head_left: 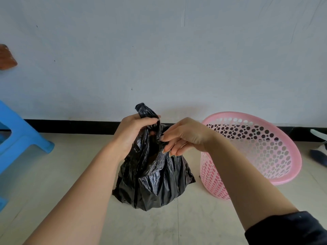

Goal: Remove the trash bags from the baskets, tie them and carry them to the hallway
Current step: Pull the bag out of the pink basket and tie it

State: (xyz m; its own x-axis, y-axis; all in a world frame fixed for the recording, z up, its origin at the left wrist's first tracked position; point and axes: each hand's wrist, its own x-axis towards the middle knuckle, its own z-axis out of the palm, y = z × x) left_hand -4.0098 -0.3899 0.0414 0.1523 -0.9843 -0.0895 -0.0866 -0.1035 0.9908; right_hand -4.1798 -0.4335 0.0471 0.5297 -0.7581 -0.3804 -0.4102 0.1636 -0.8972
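A filled black trash bag (152, 181) stands on the pale tiled floor in the middle of the view. My left hand (133, 131) grips one gathered strip of the bag's top, and the end of that strip sticks up above my fist. My right hand (182, 137) pinches another bunched part of the bag's top between thumb and fingers, close to the left hand. To the right of the bag a pink perforated plastic basket (276, 156) stands with no bag inside it.
A blue plastic stool (19, 138) stands at the left edge. A white wall with a black baseboard (70, 125) runs behind the bag. Dark shoes (318, 156) lie at the far right edge.
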